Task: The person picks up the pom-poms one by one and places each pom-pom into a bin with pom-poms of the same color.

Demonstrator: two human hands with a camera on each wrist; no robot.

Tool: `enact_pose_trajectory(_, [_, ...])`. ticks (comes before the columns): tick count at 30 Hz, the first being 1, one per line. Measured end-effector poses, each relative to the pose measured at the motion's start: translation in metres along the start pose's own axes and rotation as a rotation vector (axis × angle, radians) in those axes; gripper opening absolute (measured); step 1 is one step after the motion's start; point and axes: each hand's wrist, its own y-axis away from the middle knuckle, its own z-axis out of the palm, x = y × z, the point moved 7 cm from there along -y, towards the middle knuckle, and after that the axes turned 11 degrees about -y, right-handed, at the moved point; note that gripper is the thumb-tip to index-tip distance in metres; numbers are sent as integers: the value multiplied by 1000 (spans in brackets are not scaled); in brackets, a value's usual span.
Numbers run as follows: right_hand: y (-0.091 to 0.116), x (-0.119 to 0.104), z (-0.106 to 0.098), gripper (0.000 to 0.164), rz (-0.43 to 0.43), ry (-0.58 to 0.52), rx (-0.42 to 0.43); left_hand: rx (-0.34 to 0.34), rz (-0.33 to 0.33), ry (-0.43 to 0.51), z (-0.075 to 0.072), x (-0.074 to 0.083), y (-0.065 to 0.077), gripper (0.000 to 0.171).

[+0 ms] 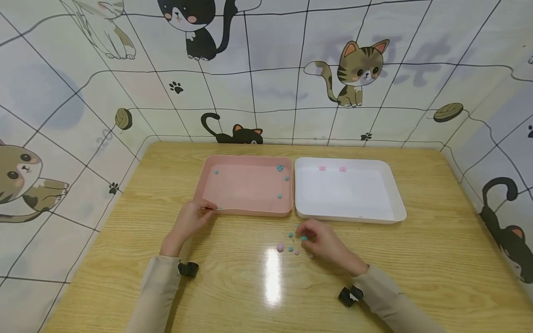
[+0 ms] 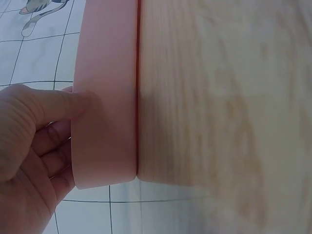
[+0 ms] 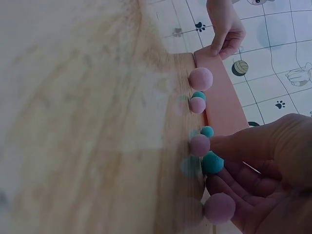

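I am watching remotely | left hand [image 1: 190,221]: thumb and fingers are pinching the pink tray [image 1: 245,185] at its rim, seemingly for steadying | right hand [image 1: 325,241]: thumb and finger are pinching a teal ball [image 3: 212,163], probably because it is small; lilac balls [image 3: 200,146] are lying beside them.

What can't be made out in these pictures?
Left wrist: fingertips of the left hand, hidden by the pink tray; the tray's inside, hidden by its wall.
Right wrist: whether the right hand grips a teal ball; a pink ball covers the thumb tip.
Head: a speck at the front of the white tray, too small.
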Motion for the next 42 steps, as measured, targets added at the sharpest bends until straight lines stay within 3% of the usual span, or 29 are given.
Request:
enact_pose_trajectory(16, [-2,0,2,22,65,11,-21,-35,-23,29,2,-2,1,8])
enact_pose_trajectory(32, [-21,-41,-5,21,-176,-56,63,-17,-13,27,0,-2,1,6])
enact_pose_trajectory(36, [-30,-46,-6,21,-199,-84,88,-14,-12,23,0,-2,1,7])
enact_pose_trajectory(42, [-45,-49,-6,15,-161,-121,108,-20,-17,23,-1,-2,1,6])
